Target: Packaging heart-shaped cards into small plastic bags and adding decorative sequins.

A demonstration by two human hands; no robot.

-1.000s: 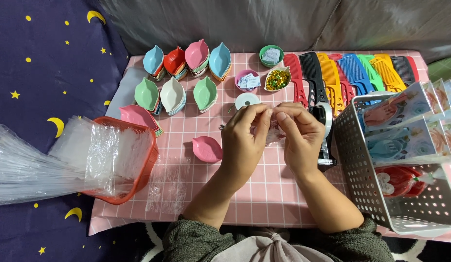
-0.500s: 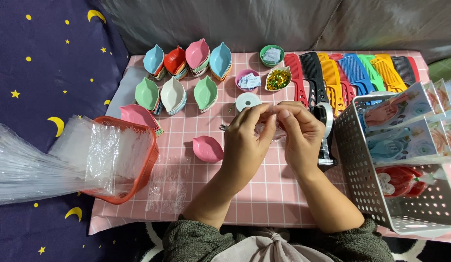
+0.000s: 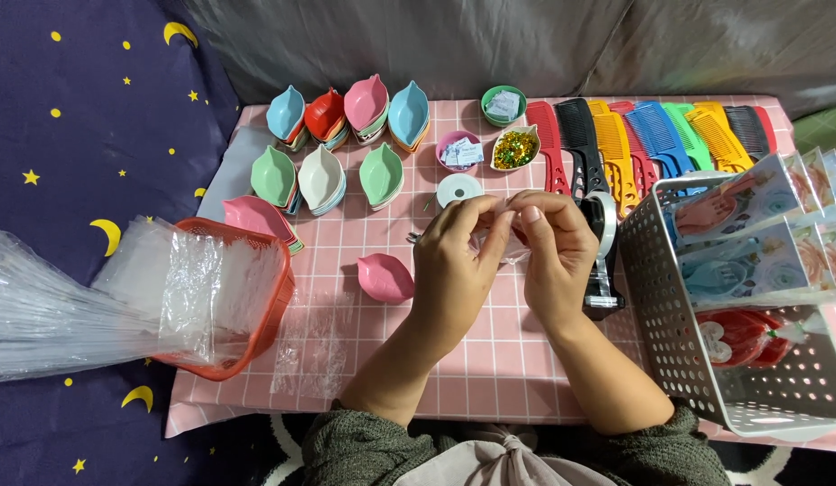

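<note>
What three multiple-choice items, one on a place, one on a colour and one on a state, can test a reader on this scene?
1. Where does the single pink leaf-shaped dish lie?
A. in the red basket
B. on the pink mat, left of the hands
C. among the combs

2. What colour is the perforated basket at right?
A. white
B. blue
C. black

3. How are the hands?
A. apart, flat on the mat
B. together above the mat, pinching small clear film
C. inside a basket

Key: 1 B, it lies alone beside the left hand. 2 A, its wall is white. 3 B, left and right hand meet fingertip to fingertip.
</note>
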